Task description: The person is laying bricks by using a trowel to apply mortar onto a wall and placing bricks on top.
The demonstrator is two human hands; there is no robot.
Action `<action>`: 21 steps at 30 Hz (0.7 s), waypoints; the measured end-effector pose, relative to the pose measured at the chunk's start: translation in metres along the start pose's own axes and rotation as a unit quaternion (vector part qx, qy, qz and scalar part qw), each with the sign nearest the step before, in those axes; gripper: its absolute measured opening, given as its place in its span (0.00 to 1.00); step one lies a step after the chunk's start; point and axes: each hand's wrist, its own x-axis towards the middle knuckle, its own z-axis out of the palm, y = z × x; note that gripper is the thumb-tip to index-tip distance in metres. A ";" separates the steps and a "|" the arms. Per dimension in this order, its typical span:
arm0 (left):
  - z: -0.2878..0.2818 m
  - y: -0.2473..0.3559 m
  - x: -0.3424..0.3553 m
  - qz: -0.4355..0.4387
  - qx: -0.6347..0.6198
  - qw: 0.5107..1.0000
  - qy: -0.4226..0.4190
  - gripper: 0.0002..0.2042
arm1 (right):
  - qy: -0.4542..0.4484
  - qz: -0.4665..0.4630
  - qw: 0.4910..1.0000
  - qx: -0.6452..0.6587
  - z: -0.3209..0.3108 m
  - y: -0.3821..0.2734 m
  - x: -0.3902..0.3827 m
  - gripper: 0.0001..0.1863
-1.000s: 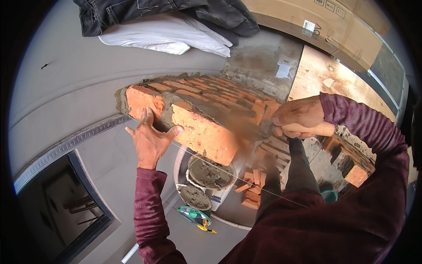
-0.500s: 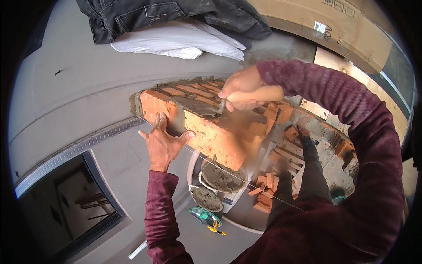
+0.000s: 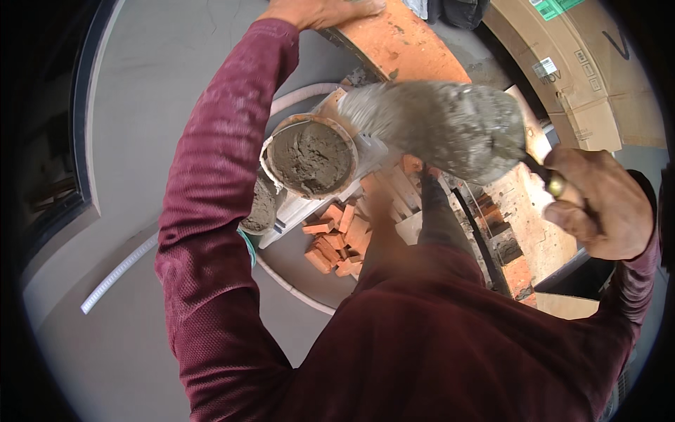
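Observation:
My right hand [image 3: 605, 200] grips the handle of a trowel [image 3: 464, 130]. Its broad blade is coated in grey mortar, blurred by motion, and hangs between my arms in front of the brickwork. At the top edge my left hand [image 3: 316, 13] lies on the orange brickwork [image 3: 404, 42] with its thumb stretched out; the picture's edge cuts off the other fingers. Below the left hand stands a round bucket [image 3: 266, 158] full of wet mortar [image 3: 313, 156]. Part of a second mortar container [image 3: 261, 204] shows behind my left sleeve.
Loose bricks [image 3: 330, 246] lie piled on the floor near my legs. A large cardboard box [image 3: 583, 77] stands at the upper right, above a mortar-spotted wooden board [image 3: 538, 232]. A pale perforated strip [image 3: 119, 271] lies at left, near a dark-framed opening [image 3: 77, 141].
My right hand has swung the trowel off the brickwork top, rightward and nearer to me. The view has shifted, so the brickwork and left hand now sit at the upper edge.

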 end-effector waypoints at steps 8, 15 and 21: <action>-0.055 -0.052 -0.171 0.139 -0.250 0.924 0.253 0.22 | -0.291 0.158 0.910 -0.248 0.151 -0.131 0.229 0.12; 0.027 -0.090 -0.426 -0.155 -0.502 0.843 0.114 0.28 | -0.287 0.176 0.878 -0.340 0.330 -0.017 0.348 0.16; 0.149 -0.067 -0.604 -0.352 -0.678 0.641 0.069 0.27 | -0.382 0.113 0.816 -0.420 0.326 -0.075 0.354 0.16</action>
